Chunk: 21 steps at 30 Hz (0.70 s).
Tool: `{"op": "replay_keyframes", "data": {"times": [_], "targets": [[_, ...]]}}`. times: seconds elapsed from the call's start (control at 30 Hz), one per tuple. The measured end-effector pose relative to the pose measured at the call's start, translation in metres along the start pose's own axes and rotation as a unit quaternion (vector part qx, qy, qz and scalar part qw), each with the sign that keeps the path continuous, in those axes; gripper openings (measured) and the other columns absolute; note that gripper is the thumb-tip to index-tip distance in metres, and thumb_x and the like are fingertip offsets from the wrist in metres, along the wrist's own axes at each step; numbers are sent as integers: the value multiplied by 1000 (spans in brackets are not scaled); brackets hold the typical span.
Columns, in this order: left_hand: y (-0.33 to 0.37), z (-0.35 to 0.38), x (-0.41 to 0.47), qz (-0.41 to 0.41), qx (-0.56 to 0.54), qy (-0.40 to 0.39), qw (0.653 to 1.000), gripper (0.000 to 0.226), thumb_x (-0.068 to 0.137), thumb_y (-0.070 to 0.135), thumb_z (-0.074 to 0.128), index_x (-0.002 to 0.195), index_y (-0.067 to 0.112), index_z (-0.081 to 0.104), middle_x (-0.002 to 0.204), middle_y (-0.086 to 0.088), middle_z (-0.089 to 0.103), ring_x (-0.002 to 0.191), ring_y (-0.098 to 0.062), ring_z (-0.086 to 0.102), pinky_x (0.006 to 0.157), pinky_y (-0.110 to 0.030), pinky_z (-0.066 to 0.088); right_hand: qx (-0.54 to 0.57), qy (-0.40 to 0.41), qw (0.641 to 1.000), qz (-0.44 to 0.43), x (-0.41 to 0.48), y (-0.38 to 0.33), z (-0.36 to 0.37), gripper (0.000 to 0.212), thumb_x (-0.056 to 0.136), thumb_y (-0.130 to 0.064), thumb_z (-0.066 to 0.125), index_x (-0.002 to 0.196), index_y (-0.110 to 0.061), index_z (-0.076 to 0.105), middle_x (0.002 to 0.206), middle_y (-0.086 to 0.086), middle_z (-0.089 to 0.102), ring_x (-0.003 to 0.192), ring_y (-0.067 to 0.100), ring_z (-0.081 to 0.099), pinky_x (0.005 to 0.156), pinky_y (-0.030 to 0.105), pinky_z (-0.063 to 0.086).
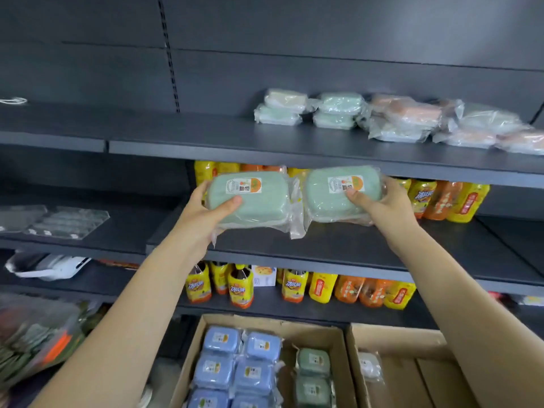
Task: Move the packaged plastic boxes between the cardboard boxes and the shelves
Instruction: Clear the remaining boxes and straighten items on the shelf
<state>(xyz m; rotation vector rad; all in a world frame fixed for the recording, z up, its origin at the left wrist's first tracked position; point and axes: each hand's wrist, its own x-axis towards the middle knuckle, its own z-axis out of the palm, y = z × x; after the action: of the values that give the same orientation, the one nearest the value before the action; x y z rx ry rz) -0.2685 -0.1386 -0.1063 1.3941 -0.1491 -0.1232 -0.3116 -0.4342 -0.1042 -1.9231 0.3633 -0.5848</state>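
My left hand [206, 212] grips a green plastic box in clear wrap [250, 201], thumb on its top. My right hand [379, 201] grips a second wrapped green box [338, 191] the same way. Both boxes hang side by side in front of the middle shelf, just below the upper shelf [265, 136]. On that upper shelf lie several wrapped boxes [338, 110], green, white and pink. Below me an open cardboard box [338, 331] holds several blue boxes [232, 357] and two green ones [313, 375]. A second cardboard box [412, 360] to its right holds one white box [369, 368].
Yellow and orange drink bottles [441, 201] stand on the middle shelf behind the held boxes, and more bottles [323, 287] on the shelf below. Clear packets [67, 220] lie on a left shelf. Bagged goods [38, 334] sit at the lower left.
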Motion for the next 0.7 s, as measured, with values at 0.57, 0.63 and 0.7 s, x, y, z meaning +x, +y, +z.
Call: {"op": "replay_keyframes", "data": {"times": [0.57, 0.63, 0.7], "targets": [[-221, 2, -117, -257, 56, 48, 964, 36, 83, 30, 70, 114, 27, 52, 116, 0, 63, 104, -21, 58, 76, -31, 41, -157, -96, 942, 282, -187, 238, -12, 75, 62, -42, 85, 121, -9, 54, 116, 10, 59, 105, 26, 59, 90, 39, 50], [-249, 0, -105, -280, 74, 60, 955, 47, 83, 31, 70, 125, 23, 49, 112, 3, 63, 102, -20, 58, 72, -30, 43, -159, -91, 932, 314, -191, 252, -4, 68, 64, -37, 85, 118, -12, 54, 113, 9, 58, 98, 24, 60, 82, 34, 51], [-275, 0, -90, -309, 76, 61, 946, 48, 86, 30, 67, 128, 19, 47, 107, 5, 62, 102, -25, 59, 69, -29, 43, -164, -100, 919, 345, -191, 269, 6, 56, 68, -32, 84, 111, -13, 54, 105, 6, 60, 87, 18, 61, 68, 26, 50]]}}
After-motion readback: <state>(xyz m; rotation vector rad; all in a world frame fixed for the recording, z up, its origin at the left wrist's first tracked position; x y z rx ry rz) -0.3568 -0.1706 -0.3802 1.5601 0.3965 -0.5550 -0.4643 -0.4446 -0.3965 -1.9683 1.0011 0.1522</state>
